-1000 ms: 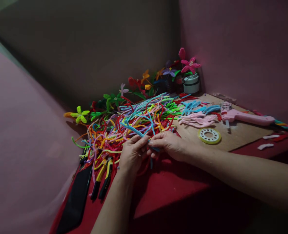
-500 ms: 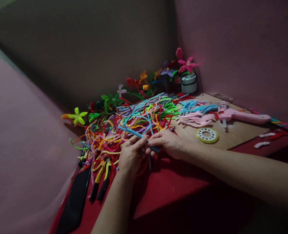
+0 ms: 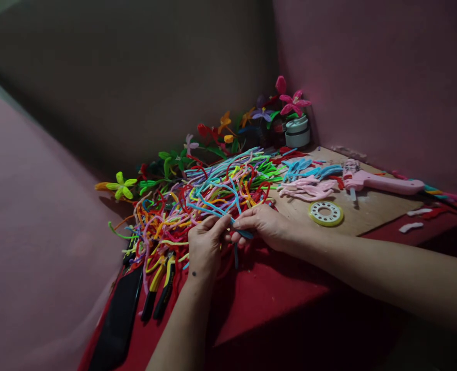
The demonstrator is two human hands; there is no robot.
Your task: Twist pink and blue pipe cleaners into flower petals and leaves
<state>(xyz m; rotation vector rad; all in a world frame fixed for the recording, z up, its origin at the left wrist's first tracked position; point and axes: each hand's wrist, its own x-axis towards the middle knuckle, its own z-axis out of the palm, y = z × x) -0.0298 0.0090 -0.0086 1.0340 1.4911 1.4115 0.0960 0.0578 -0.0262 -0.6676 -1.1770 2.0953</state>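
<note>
Blue pipe cleaners [image 3: 213,208] run between my two hands, their far ends spread over a heap of many-coloured pipe cleaners [image 3: 174,216]. My left hand [image 3: 207,242] pinches them between thumb and fingers. Close beside it, my right hand [image 3: 263,226] grips the same blue strands near their lower end, where a short folded blue piece shows under the fingers. One blue end hangs below the hands over the red table cover [image 3: 275,288]. The exact bend between the fingertips is hidden.
Yellow-black pliers [image 3: 161,286] and a black phone-like slab [image 3: 118,319] lie at left. On a board [image 3: 379,216] at right are a pink glue gun [image 3: 387,183], a tape roll [image 3: 326,213] and pink strips [image 3: 309,189]. Fuzzy flowers [image 3: 296,103] stand behind.
The view has shifted slightly. The far parts of the blue pipe cleaners have spread apart a little between the hands and the heap. Both hands keep their pinch.
</note>
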